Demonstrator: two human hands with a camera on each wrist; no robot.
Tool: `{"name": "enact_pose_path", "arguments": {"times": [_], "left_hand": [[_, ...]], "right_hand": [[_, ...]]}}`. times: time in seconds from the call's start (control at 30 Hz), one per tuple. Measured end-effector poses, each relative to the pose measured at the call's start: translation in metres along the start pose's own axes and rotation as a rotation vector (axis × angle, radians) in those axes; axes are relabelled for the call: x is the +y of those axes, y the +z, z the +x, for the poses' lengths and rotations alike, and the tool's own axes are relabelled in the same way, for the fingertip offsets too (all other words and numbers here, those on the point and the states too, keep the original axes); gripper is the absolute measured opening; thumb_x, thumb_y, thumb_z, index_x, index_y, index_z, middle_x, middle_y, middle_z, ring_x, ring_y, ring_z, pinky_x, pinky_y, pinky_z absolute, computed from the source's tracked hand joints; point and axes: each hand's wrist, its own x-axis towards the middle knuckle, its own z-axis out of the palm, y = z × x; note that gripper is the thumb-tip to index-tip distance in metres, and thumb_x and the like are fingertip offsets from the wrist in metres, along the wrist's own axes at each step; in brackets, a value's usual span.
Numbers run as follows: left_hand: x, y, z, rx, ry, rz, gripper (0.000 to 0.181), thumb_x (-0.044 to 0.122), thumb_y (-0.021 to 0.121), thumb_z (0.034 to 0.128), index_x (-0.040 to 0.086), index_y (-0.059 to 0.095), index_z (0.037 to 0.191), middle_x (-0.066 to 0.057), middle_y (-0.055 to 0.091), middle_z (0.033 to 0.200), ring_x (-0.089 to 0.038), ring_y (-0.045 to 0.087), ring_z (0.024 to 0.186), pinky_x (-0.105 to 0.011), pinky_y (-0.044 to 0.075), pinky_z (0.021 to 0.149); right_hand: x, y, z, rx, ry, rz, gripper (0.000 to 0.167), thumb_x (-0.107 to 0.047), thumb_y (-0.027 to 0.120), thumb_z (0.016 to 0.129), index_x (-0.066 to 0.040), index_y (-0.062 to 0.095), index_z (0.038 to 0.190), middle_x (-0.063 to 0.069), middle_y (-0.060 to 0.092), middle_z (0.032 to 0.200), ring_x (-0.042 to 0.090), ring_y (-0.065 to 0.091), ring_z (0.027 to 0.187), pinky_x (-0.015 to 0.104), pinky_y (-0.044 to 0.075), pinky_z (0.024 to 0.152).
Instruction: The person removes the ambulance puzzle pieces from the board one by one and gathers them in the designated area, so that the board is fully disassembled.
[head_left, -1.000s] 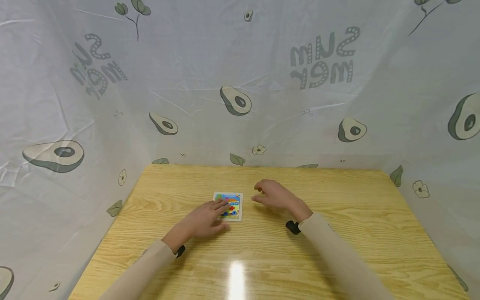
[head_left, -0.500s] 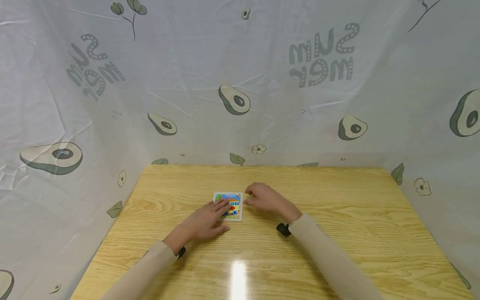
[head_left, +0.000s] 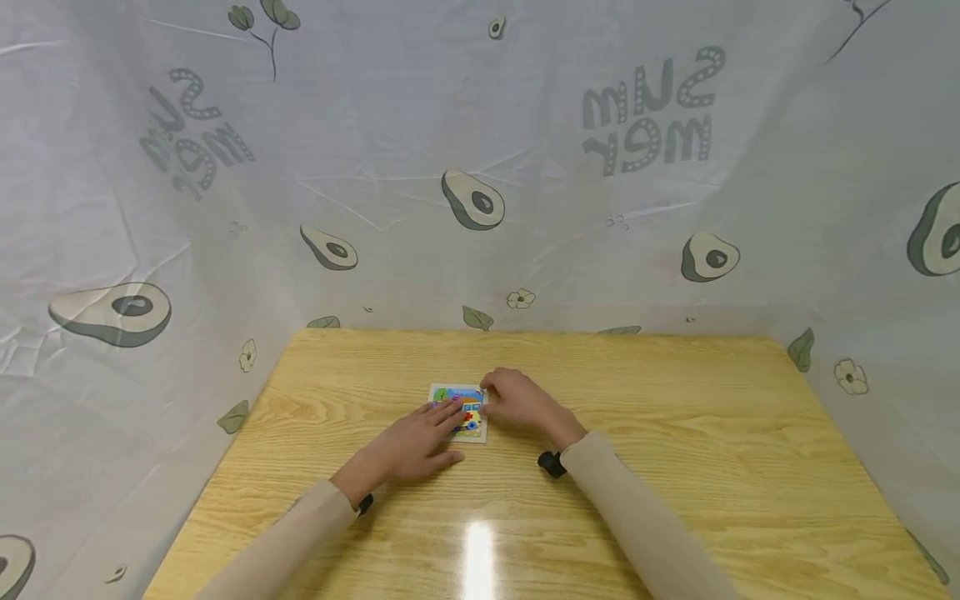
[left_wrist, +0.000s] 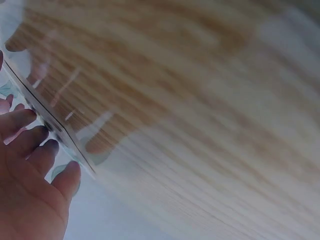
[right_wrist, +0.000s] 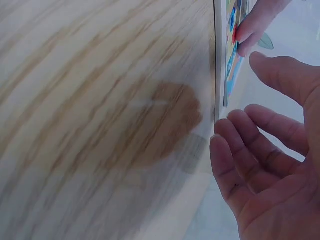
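A small square picture board (head_left: 474,434) with a pale frame and a colourful vehicle picture lies flat on the wooden table. Across its left part rests my left hand (head_left: 416,442), fingers extended, thumb out below the near edge. My right hand (head_left: 521,402) is at the board's right edge, fingers bent with a gap between thumb and fingers. In the right wrist view the right hand (right_wrist: 272,145) has its fingertips beside the edge of the board (right_wrist: 220,60); whether they touch it I cannot tell. The left wrist view shows the left hand (left_wrist: 37,170) against the board (left_wrist: 65,132).
The wooden table (head_left: 675,417) extends around the board on all sides. A pale curtain (head_left: 390,125) printed with avocados and leaves hangs behind and at both sides. A bright light reflection lies on the near part of the tabletop.
My right hand has moved left, from a gap beside the board to its right edge. The left hand has stayed on the board.
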Motion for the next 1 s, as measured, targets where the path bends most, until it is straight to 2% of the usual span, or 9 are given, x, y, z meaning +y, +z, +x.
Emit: {"name": "enact_pose_path", "arguments": {"times": [0.17,0.33,0.53,1.0], "left_hand": [[0.001,-0.001,0.0,0.009,0.001,0.0,0.073,0.057,0.043,0.1099,0.012,0.031,0.167,-0.007,0.026,0.176,-0.023,0.026,0.164,-0.047,0.024,0.135],[0.001,-0.001,0.0,0.023,0.009,-0.007,0.072,0.056,0.044,0.1099,0.012,0.034,0.166,-0.008,0.028,0.175,-0.024,0.029,0.163,-0.048,0.026,0.134],[0.001,-0.001,0.001,0.027,0.011,0.0,0.072,0.057,0.044,0.1097,0.013,0.035,0.166,-0.008,0.028,0.175,-0.025,0.03,0.162,-0.049,0.027,0.133],[0.002,0.001,0.002,0.021,-0.001,0.003,0.074,0.059,0.043,0.109,0.014,0.033,0.166,-0.008,0.028,0.175,-0.028,0.031,0.162,-0.048,0.032,0.131]], "right_hand": [[0.0,0.006,0.005,0.009,0.004,-0.004,0.041,-0.022,0.077,0.097,0.001,0.069,0.129,0.011,0.069,0.113,0.022,0.062,0.097,0.042,0.056,0.093],[0.0,0.011,0.009,0.016,0.012,-0.01,0.038,-0.02,0.078,0.096,0.002,0.07,0.125,0.009,0.064,0.101,0.018,0.053,0.083,0.037,0.051,0.08],[-0.002,0.013,0.012,0.034,0.019,-0.026,0.035,-0.02,0.077,0.096,0.002,0.071,0.123,0.011,0.065,0.105,0.018,0.054,0.084,0.038,0.053,0.081],[-0.008,0.016,0.012,0.037,0.044,-0.04,0.035,-0.021,0.078,0.096,0.002,0.071,0.121,0.016,0.065,0.117,0.025,0.063,0.1,0.044,0.058,0.096]]}}
